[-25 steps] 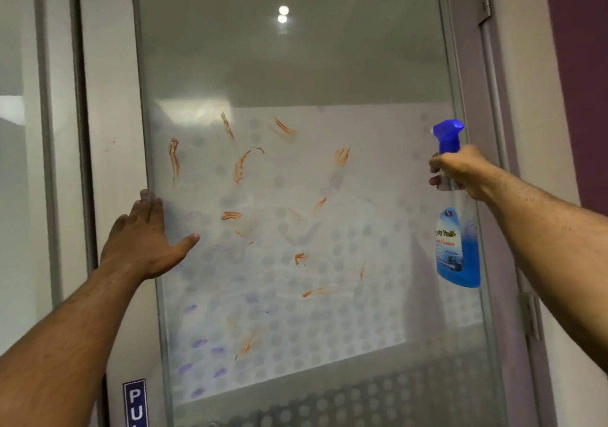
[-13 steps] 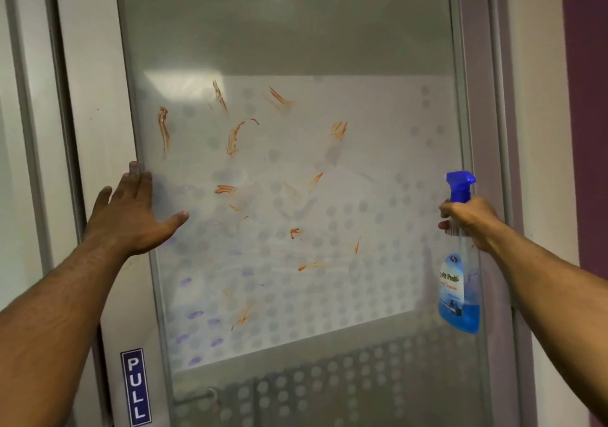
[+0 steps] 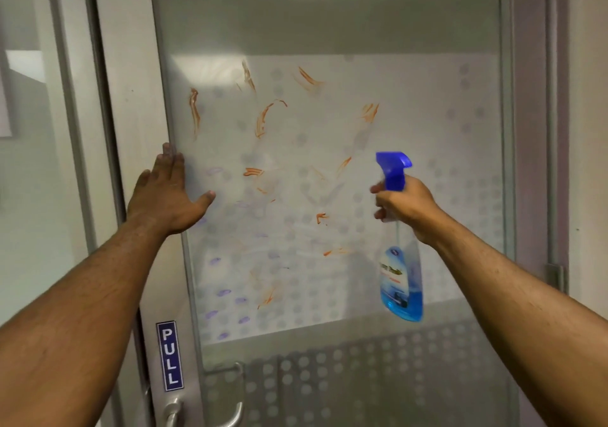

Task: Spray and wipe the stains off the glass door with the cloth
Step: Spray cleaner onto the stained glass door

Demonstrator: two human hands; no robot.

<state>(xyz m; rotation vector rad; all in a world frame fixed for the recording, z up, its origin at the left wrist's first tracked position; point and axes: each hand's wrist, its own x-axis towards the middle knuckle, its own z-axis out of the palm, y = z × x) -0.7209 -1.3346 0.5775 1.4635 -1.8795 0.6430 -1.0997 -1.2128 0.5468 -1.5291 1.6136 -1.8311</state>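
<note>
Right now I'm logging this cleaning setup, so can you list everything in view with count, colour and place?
glass door: one, frosted with grey dots, centre.
orange stains: about a dozen smears, orange, scattered over the middle of the glass.
purple marks: several, faint purple, lower left of the glass.
spray bottle: one, blue liquid and blue trigger head, right of centre.
PULL sign: one, blue with white letters, door frame lower left.
door handle: one, silver, bottom.
hinge: one, grey, right frame.
cloth: none in view.
left hand: flat against the door's left edge.
right hand: fingers around the bottle's neck.
</note>
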